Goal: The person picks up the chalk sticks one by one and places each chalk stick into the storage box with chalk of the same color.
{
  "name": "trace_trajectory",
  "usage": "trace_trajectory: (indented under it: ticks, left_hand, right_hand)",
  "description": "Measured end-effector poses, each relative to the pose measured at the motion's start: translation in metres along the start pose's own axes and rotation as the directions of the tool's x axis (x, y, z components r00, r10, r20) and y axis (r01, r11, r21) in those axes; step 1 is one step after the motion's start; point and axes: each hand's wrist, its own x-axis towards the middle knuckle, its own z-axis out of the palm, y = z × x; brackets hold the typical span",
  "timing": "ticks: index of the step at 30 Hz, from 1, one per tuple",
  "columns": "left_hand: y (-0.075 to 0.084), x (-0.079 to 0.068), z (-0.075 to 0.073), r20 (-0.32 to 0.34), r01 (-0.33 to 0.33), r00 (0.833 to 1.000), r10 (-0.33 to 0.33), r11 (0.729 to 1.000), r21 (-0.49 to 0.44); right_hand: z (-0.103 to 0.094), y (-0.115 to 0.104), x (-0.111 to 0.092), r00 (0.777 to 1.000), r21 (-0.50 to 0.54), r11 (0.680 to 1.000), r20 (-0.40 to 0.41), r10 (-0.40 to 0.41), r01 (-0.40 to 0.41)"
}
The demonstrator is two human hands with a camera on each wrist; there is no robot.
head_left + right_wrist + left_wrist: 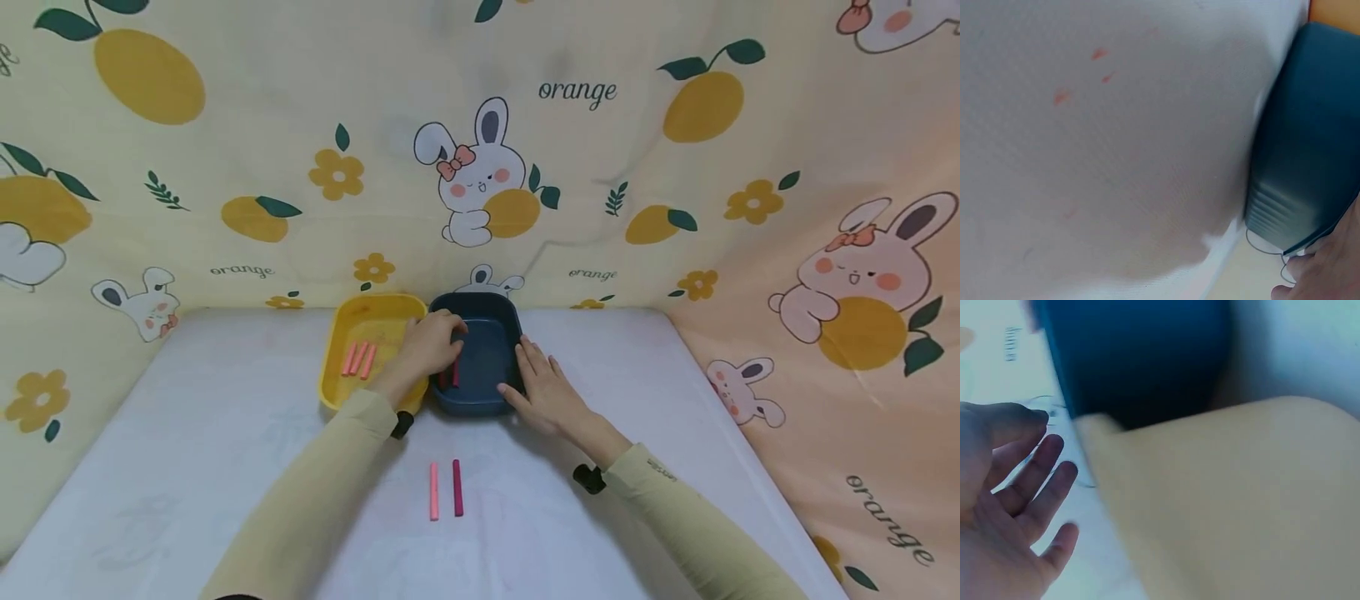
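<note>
My left hand hovers over the joined rims of a yellow tray and a dark blue tray. In the left wrist view, the hand's loosely bent fingers show nothing between them. Below the fingertips, dark red chalk-like sticks stand or lean inside the blue tray, partly hidden by the hand. My right hand rests with straight fingers against the blue tray's right side, thumb by the near right corner. Three coral chalk-like sticks lie in the yellow tray.
In front of the trays, a pink stick and a dark magenta stick lie side by side on the white tabletop. A patterned fabric backdrop rises behind the trays. A blurred tan surface fills much of the left wrist view.
</note>
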Motion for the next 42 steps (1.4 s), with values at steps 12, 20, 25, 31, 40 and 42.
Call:
trace_trajectory:
  ticks: [12,20,25,31,40,42]
  left_hand:
    - [0.019,-0.062,-0.041,-0.138,-0.113,0.987,0.077,0.955,-0.274]
    - [0.017,-0.108,-0.041,-0.144,-0.122,0.987,0.066,0.896,-0.426]
    - [0.010,-0.131,-0.031,-0.127,-0.134,0.988,0.083,0.871,-0.473]
    - [0.007,-0.154,-0.019,-0.056,-0.119,0.993,0.105,0.896,-0.427]
    - [-0.001,-0.176,0.006,0.091,-0.089,0.988,0.123,0.944,-0.318]
    - [-0.003,-0.178,0.012,0.133,-0.072,0.984,0.116,0.952,-0.296]
  right_hand:
    - [0.002,0.000,0.000,1.000,0.014,1.000,-0.030,-0.007,0.007]
    - [0.003,0.001,0.000,0.999,0.020,1.000,-0.037,-0.010,0.011]
    - [0.003,0.001,0.001,1.000,0.015,1.000,-0.026,-0.004,0.004]
    - [0.004,0.002,0.001,1.000,0.009,1.000,-0.018,0.004,-0.003]
    - [0.002,0.000,-0.001,1.000,0.005,1.000,-0.026,-0.001,0.001]
    - [0.002,-0.001,0.000,1.000,0.003,1.000,-0.029,-0.004,0.005]
